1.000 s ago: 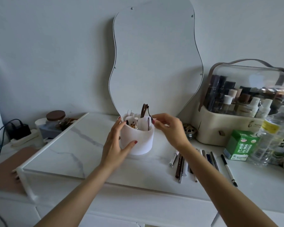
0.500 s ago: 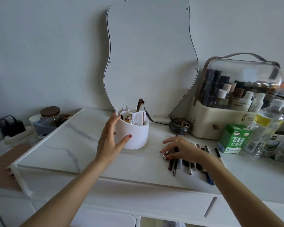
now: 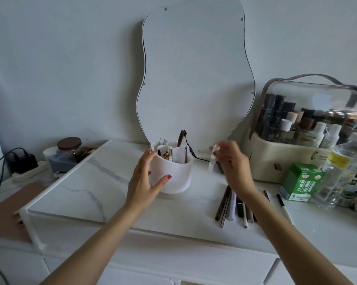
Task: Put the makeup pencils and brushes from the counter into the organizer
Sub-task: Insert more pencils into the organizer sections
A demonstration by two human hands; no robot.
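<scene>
A round white organizer (image 3: 174, 177) stands mid-counter, holding a silver tube, thin pencils and a brown brush. My left hand (image 3: 143, 179) cups its left side, thumb on the front wall. My right hand (image 3: 232, 165) is raised to the right of the organizer, motion-blurred, pinching a pale silvery-white pencil (image 3: 212, 161) that hangs from the fingertips. A row of dark and white makeup pencils (image 3: 233, 204) lies on the counter under my right wrist. One black-and-white pencil (image 3: 283, 206) lies apart to the right.
A wavy mirror (image 3: 194, 75) leans on the wall behind the organizer. At right stand a domed cosmetics case (image 3: 297, 165), a green box (image 3: 302, 182) and a clear bottle (image 3: 344, 171). A lidded jar (image 3: 68, 149) and a charger (image 3: 23, 163) sit at left.
My right hand went from the organizer down to the pencil row, then rose again holding a pale pencil. My left hand stayed on the organizer.
</scene>
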